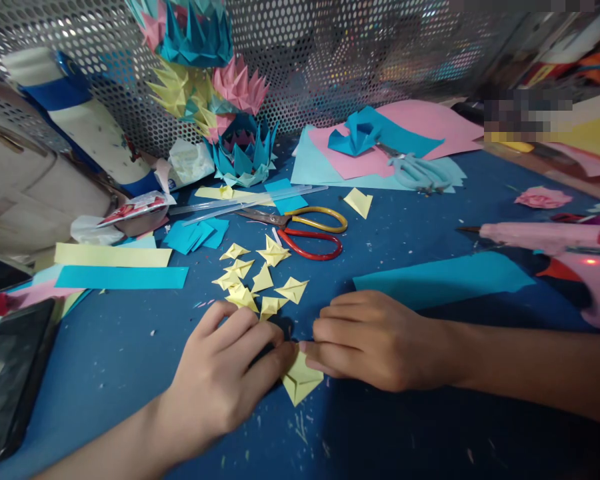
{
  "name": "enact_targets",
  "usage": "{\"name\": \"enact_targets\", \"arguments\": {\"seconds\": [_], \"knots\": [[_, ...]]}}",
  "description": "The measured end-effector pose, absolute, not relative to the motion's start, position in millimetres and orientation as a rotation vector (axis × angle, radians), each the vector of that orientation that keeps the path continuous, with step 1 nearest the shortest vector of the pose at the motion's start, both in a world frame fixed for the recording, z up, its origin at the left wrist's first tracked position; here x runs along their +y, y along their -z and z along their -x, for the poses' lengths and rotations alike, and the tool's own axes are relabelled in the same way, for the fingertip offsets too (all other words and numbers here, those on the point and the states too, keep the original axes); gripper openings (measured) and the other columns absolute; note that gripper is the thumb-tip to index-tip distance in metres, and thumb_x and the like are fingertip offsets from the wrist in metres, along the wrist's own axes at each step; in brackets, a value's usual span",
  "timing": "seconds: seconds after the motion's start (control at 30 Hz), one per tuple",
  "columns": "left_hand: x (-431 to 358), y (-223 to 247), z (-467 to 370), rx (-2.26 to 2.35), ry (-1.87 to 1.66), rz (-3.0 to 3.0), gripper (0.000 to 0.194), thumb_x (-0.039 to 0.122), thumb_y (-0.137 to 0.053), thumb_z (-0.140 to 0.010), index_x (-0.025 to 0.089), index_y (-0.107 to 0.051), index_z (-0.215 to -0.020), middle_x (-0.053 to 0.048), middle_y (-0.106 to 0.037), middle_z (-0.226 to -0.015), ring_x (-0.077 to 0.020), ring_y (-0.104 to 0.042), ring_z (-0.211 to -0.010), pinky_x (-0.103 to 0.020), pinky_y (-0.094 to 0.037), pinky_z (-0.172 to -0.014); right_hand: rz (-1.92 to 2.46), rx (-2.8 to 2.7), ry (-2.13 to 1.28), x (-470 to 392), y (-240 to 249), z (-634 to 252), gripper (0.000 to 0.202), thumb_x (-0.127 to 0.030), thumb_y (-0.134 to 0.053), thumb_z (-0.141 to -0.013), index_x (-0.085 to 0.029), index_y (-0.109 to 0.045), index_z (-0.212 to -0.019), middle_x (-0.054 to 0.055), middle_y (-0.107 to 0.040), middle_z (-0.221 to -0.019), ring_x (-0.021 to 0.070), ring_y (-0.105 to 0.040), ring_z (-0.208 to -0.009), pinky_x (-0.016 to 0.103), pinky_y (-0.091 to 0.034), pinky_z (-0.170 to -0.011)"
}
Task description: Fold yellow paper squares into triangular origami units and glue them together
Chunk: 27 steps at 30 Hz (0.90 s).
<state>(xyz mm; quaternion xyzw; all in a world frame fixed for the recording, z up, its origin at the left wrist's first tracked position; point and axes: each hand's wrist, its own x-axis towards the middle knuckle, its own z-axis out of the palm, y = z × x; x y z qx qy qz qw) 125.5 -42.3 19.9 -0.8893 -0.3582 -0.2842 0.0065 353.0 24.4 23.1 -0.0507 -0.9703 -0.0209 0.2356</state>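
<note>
A small yellow square of paper (301, 383) with creased, folded-in flaps lies on the blue table between my hands. My left hand (230, 367) pinches its upper left part, thumb and fingers bent. From the other side my right hand (375, 340) presses on its upper right edge with the fingers curled together. The fingertips hide the paper's top corner. Just beyond them sit several folded yellow paper pieces (274, 252) in a loose cluster. Past the right hand is a long blue paper strip (445, 279).
Scissors (313, 233) with yellow and red handles lie beyond the cluster. A pink glue gun (545, 237) rests at right, its light glowing red. At left are a phone (20, 373) and paper strips (123, 277). Spiky paper flowers (243, 150) stand against the perforated metal panel (320, 60).
</note>
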Motion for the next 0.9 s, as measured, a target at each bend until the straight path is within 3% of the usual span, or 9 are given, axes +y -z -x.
{"name": "enact_targets", "arguments": {"seconds": [0.17,0.37,0.5,0.67,0.9], "knots": [[-44.6,-22.6,-125.4,-1.039,0.765,2.776,0.025,0.013,-0.05,-0.101,0.014,-0.072,-0.089,-0.004,-0.073,-0.086,-0.0191,-0.051,-0.073,-0.038,-0.032,-0.071,0.178,-2.649,0.057,25.3,-21.5,-354.8,0.031,-0.02,-0.05,-0.102,-0.017,-0.062,-0.073,-0.002,-0.052,-0.066,0.0117,-0.046,-0.061,0.029,-0.035,-0.058],[-49.0,-26.2,-125.5,-1.005,0.705,2.751,0.027,0.012,-0.048,-0.101,0.012,-0.072,-0.088,-0.005,-0.073,-0.088,-0.0197,-0.05,-0.074,-0.038,-0.033,-0.074,0.257,-2.624,-0.003,24.4,-20.1,-357.1,0.025,-0.021,-0.048,-0.103,-0.018,-0.066,-0.085,-0.002,-0.062,-0.074,0.0106,-0.056,-0.07,0.027,-0.041,-0.065],[-49.0,-26.8,-125.2,-1.007,0.68,2.748,0.032,0.012,-0.043,-0.103,0.012,-0.072,-0.088,-0.004,-0.072,-0.087,-0.0197,-0.048,-0.074,-0.038,-0.032,-0.076,0.199,-2.662,-0.012,25.7,-22.0,-355.6,0.026,-0.021,-0.045,-0.104,-0.017,-0.067,-0.09,-0.001,-0.06,-0.074,0.0117,-0.053,-0.067,0.029,-0.038,-0.061],[-53.8,-27.5,-122.1,-1.059,0.66,2.784,0.035,0.014,-0.039,-0.105,0.013,-0.073,-0.098,-0.004,-0.073,-0.097,-0.0205,-0.05,-0.078,-0.039,-0.032,-0.079,0.119,-2.751,0.032,27.9,-24.7,-352.8,0.025,-0.015,-0.048,-0.101,-0.015,-0.064,-0.082,-0.002,-0.053,-0.07,0.0132,-0.044,-0.063,0.031,-0.03,-0.056],[-60.4,-31.5,-114.0,-1.121,0.643,2.796,0.032,0.012,-0.04,-0.104,0.015,-0.072,-0.097,-0.004,-0.072,-0.1,-0.0208,-0.05,-0.08,-0.039,-0.032,-0.079,0.074,-2.779,0.085,28.1,-25.4,-351.1,0.02,-0.008,-0.048,-0.097,-0.015,-0.063,-0.086,0.0,-0.054,-0.076,0.0142,-0.045,-0.067,0.031,-0.032,-0.058]]}}
